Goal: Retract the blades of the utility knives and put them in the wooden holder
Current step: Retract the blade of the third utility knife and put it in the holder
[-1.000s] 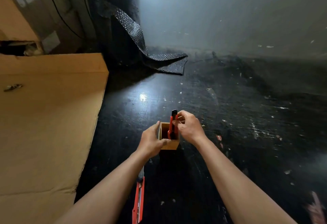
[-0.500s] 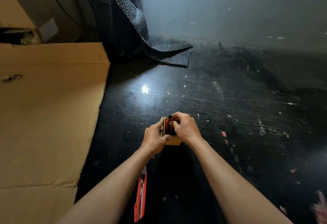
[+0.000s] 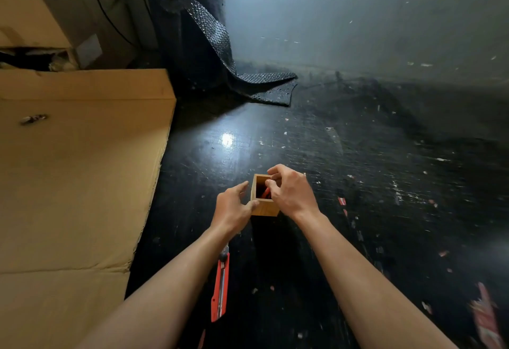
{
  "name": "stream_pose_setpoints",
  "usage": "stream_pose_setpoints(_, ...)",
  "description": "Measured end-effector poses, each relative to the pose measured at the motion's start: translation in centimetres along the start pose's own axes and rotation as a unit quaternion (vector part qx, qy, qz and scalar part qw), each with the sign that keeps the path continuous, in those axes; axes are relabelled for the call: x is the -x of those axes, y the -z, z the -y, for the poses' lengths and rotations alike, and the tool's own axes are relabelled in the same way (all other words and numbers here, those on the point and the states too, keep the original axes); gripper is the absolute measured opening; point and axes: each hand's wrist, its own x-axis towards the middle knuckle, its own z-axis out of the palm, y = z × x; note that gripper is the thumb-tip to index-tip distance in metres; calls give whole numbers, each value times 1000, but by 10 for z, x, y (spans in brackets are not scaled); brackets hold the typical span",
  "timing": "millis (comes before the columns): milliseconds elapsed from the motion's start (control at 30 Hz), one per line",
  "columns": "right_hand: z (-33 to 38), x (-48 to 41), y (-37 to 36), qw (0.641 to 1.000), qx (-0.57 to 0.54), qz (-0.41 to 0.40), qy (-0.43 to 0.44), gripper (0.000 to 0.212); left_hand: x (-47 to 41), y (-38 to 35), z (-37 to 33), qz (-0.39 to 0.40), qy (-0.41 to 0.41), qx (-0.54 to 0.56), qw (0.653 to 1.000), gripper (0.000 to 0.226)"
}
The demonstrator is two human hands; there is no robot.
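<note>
The small wooden holder (image 3: 264, 208) stands upright on the black floor. A red utility knife (image 3: 265, 193) sits down inside it, only a red sliver showing below the rim. My right hand (image 3: 293, 193) hovers over the holder's right side, fingers loosely curled at the opening, with nothing seen in them. My left hand (image 3: 232, 208) is beside the holder's left wall, thumb touching its front corner, fingers spread a little off the wood. A second red utility knife (image 3: 220, 289) lies flat on the floor under my left forearm, its far end hidden by the arm.
A large flat cardboard sheet (image 3: 77, 172) covers the left. A roll of black bubble wrap (image 3: 192, 31) stands at the back, its loose end trailing onto the floor. Paper scraps and red bits (image 3: 342, 200) dot the floor to the right.
The knife that stood tall out of the holder in my right hand has gone down inside it. My left hand has loosened from the holder.
</note>
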Motion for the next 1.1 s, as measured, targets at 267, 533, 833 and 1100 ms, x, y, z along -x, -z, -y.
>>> stream_pose_setpoints(267, 12, 61, -36, 995, 25, 94, -3, 23, 62, 20, 41, -22, 22, -60, 998, 55)
stream_pose_setpoints(533, 2, 125, -102, 963, 67, 253, -71, 21, 113, 19, 93, 21, 115, -85, 989, 39)
stream_pose_setpoints(833, -10, 161, -126, 953, -70, 255, -148, 19, 130, 3, 106, 22, 177, -4, 984, 29)
stream_pose_setpoints(1100, -7, 145, -89, 949, -210, 176, -155, 25, 117, 14, 73, 19, 135, 125, 983, 29)
